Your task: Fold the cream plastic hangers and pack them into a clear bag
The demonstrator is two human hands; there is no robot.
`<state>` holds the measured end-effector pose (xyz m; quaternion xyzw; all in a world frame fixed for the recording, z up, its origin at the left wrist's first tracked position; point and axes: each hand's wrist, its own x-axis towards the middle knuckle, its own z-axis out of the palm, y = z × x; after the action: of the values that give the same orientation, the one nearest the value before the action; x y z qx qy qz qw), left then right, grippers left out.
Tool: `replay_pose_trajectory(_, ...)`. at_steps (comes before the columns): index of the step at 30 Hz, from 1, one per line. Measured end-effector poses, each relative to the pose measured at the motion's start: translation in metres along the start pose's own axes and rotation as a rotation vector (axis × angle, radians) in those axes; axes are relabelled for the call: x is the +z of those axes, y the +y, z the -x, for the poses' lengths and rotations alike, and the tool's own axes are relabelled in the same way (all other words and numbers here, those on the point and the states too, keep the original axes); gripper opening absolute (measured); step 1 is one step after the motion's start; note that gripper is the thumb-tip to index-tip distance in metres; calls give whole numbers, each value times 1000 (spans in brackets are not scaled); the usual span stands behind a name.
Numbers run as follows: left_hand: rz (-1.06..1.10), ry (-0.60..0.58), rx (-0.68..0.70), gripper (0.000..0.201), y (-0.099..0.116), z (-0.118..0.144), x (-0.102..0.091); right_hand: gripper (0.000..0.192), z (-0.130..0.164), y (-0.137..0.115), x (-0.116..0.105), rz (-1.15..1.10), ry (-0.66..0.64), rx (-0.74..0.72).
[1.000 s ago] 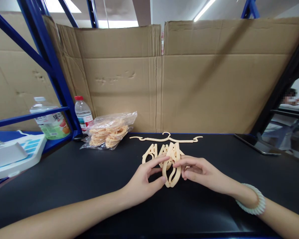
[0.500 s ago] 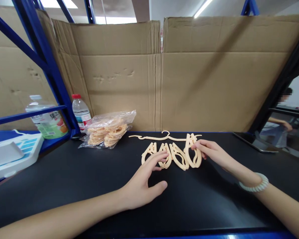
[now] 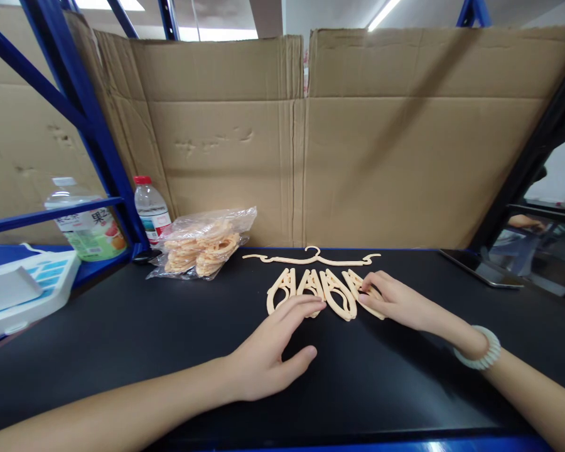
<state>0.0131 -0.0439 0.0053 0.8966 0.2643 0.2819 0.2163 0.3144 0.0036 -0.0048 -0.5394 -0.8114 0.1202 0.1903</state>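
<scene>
Several cream folding hangers, folded up, lie side by side in a row on the black table. My left hand (image 3: 277,351) is open, thumb and fingers apart. Its fingertips reach over the lower end of the second folded hanger (image 3: 311,285), partly hiding it; whether they touch it I cannot tell. My right hand (image 3: 395,300) has its bent fingers on the rightmost folded hanger (image 3: 355,281), which lies on the table. Between them is a third folded hanger (image 3: 339,295), and leftmost is another folded hanger (image 3: 272,295). Behind the row lies an unfolded hanger (image 3: 329,259).
A clear bag of folded hangers (image 3: 202,248) lies back left, beside a red-capped bottle (image 3: 151,210) and a larger bottle (image 3: 91,235). A white and blue device (image 3: 51,276) sits far left. A dark tablet (image 3: 480,270) lies back right. Cardboard (image 3: 405,157) walls the back.
My right hand has lowered the rightmost folded hanger from a raised pose to the table, at the row's right end. My left hand has barely moved.
</scene>
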Motion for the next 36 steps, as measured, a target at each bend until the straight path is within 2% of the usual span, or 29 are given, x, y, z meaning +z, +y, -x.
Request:
replay_pose_trajectory(8,-240,-81,25,49,2,-1,-2,44,5,-13,-5,31,-41,-25)
replay_pose_trajectory(14,-496,-86,-133,48,-3,2,2,57,8,-17,-4,100,-20,-72)
replay_pose_trajectory(18,-495,-123,-187,56,-5,3,4,66,9,-17,-2,273,97,-103)
replay_pose_trajectory(22,-456,-172,-220,60,-4,2,3,72,13,-22,1,247,-63,-222)
replay_pose_trajectory(24,-448,-193,-240,61,-5,2,3,73,15,-27,8,253,-101,-244)
replay_pose_trajectory(30,-422,-202,-273,61,-9,3,4,69,16,-36,27,292,-59,-245)
replay_pose_trajectory(36,-443,-230,-291,62,-13,-1,2,70,9,-41,32,350,-33,-212)
